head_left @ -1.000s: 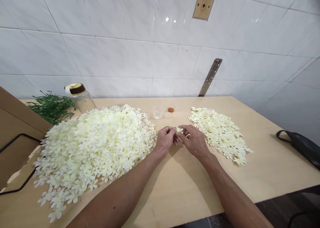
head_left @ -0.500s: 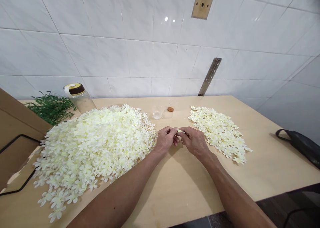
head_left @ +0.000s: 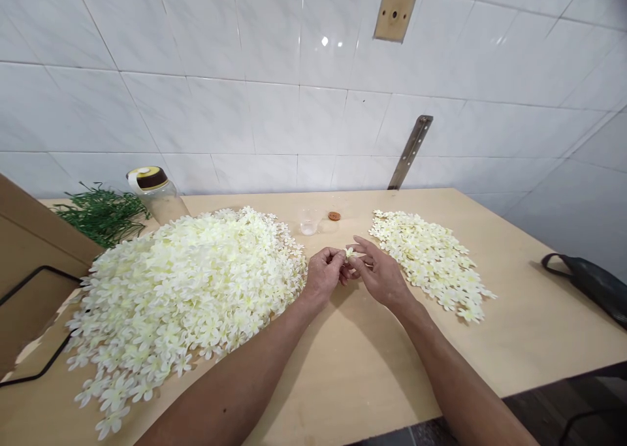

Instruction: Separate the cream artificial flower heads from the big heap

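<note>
Our right hand (head_left: 380,273) had spread its fingers since the earlier frame; our left hand (head_left: 324,270) kept its grip pinched on a cream blossom (head_left: 349,253) between left pile (head_left: 186,283) and right pile (head_left: 426,256), light pressure probably best sparing petals.

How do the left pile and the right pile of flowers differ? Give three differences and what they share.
Size: the left pile is much larger than the right pile.
Height: the left pile is heaped into a mound, while the right pile lies low and spread out.
Surroundings: the left pile hides the base of a bottle; the right pile has bare table around it.
Shared: both consist of pale, yellow-tinged flowers.
</note>
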Motion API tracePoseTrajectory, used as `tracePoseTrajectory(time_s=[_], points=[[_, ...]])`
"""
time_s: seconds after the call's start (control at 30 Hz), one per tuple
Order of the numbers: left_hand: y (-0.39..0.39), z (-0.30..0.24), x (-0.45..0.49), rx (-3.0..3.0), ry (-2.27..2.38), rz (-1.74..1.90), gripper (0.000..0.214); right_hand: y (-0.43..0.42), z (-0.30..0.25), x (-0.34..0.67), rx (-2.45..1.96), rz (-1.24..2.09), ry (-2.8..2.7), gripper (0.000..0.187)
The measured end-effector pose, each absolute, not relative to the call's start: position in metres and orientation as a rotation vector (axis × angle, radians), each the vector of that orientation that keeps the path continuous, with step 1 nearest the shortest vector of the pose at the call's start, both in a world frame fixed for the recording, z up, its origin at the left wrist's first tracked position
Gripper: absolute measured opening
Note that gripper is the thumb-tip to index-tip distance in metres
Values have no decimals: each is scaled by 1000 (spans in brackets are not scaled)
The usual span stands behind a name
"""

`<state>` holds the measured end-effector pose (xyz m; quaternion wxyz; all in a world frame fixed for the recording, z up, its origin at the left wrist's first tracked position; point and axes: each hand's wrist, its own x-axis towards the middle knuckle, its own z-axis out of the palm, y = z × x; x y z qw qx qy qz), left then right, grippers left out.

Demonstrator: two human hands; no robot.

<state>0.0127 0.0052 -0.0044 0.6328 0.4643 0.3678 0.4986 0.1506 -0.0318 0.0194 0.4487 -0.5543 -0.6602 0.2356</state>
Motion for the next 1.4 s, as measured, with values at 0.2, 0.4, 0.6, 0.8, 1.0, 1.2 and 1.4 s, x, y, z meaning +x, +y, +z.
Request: tracePoseTrajectory(time_s=[0.2,0.4,0.6,0.8,1.0,1.2,1.4], points=[[4,-6,12,1153,880,1124,22,-29,21,152,-1479,657,-1485,41],[2,-3,11,1169,848,1071,30,-33,26,152,-1483,700,-1447,36],[0,-3,16,1123,904,1133,36,-20,37,158,-1578,375,-1753,34],[-1,0,16,972,986,1287,34,34,92,128,-1394,-17,-2102,28],[6,-1,13,922,1130,1335,30,86,101,88,-1428,116,-2545,21],[8,-9,15,938,1149,1295,29,111,88,78,-1624,395,-2612,24],[5,-4,14,947,1119,1293,30,114,93,72,-1767,631,-2547,37]])
